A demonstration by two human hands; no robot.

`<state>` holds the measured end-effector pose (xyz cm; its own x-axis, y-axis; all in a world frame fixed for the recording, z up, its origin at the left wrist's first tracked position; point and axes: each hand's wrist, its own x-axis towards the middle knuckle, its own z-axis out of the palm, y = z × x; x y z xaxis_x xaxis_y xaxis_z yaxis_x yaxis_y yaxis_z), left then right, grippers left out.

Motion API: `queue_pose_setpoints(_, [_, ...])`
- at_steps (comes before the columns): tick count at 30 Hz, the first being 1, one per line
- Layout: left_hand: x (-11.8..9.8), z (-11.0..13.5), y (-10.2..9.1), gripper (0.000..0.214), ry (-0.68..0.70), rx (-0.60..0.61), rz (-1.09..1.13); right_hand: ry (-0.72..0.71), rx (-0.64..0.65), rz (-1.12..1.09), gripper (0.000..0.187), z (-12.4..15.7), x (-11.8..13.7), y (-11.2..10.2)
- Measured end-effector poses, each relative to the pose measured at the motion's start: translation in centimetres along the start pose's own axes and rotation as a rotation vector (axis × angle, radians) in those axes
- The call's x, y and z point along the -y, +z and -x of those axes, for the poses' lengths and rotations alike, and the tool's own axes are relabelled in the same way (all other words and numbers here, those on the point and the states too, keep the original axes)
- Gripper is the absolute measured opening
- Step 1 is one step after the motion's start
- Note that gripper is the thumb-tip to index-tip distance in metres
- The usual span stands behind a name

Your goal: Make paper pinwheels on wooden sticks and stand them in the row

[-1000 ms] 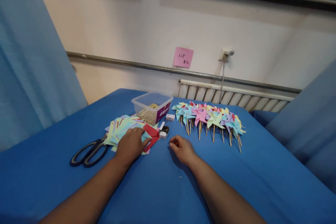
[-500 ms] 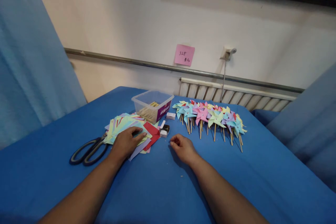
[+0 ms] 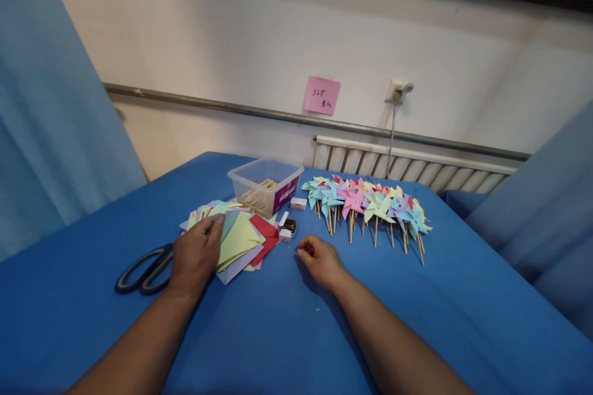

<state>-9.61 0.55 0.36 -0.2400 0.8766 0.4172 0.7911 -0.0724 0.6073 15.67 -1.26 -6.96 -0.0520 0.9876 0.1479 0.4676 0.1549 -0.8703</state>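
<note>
Colored paper sheets (image 3: 238, 237) lie in a loose fan on the blue tabletop (image 3: 250, 333), between nine and ten o'clock from the right hand (image 3: 322, 264), taking twelve as toward the wall (image 3: 208, 31). The left hand (image 3: 197, 253) rests over the near-left part of the pile, its thumb and fingers at a bluish sheet; whether they grip it or only touch it, I cannot tell. The right hand sits on the cloth, curled, thumb near forefinger, perhaps to keep it steady; anything small inside it would be out of sight.

An open little box (image 3: 285, 235) at ten to eleven has its flap up, probably so its contents are easy to reach. The clear tub (image 3: 286, 193) at eleven seems to keep the thin sticks (image 3: 259, 199) together. Finished pinwheels (image 3: 354, 200) stand grouped at one to two, apart from the loose sheets, likely to save their blades from creasing.

The scissors (image 3: 151, 271) at nine show only their handles; hand and paper cover the rest. The box's dark contents are too small to identify, and many rear pinwheels are hidden by front ones.
</note>
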Motion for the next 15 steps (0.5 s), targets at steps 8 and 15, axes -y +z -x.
queue_pose_setpoints(8, [-1.9, 0.1, -0.8, 0.033, -0.126, -0.274, 0.37, 0.004, -0.033, -0.156, 0.008, -0.2, -0.1, 0.3])
queue_pose_setpoints(15, [-10.0, 2.4, 2.1, 0.042, -0.344, 0.381, 1.127, 0.039, -0.059, -0.729, 0.041, 0.0, 2.1, -1.3])
